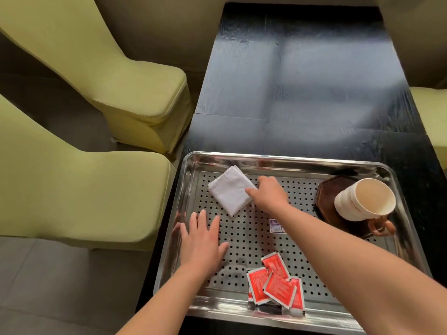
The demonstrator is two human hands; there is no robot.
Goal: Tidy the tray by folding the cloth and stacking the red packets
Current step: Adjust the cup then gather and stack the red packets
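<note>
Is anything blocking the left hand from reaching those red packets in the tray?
Nothing visible does. Only bare perforated tray floor lies between the left hand and the red packets; the right hand, pinching the cloth, is farther back.

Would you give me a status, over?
Right hand grips folded cloth at edge. Left hand open over tray. Red packets overlapping, unstacked. Nothing in the way.

I observe a black wood-grain table [302,81]; one perforated steel tray [266,159] sits flat on its near end, spanning nearly the full width between its side edges.
</note>
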